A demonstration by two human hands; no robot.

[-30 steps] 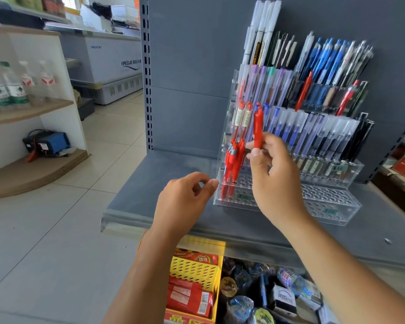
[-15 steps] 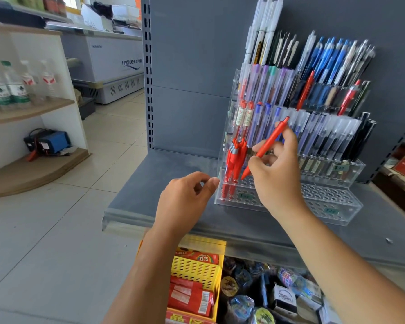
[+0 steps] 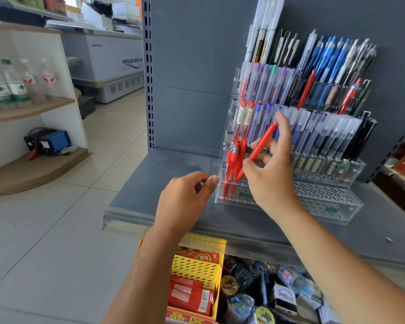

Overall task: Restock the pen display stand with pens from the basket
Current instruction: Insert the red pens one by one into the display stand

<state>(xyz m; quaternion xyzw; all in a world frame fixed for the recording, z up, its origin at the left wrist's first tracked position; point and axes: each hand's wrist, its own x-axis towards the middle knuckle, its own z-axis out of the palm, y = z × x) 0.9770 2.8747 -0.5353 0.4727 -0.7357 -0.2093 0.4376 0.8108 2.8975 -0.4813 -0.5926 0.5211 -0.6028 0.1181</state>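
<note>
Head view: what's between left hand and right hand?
Front-left corner of the pen display stand, holding a cluster of red pens, sits between left hand and right hand, per the head view. The held red pen angles its lower tip toward them.

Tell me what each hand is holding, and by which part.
The right hand pinches a red pen around its middle; the left hand holds nothing.

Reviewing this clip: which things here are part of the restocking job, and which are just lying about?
Job: right hand, the red pen it holds, pen display stand, red pens already slotted, yellow basket below.
Lying about: water bottles, chest freezer, blue box with cables.
</note>
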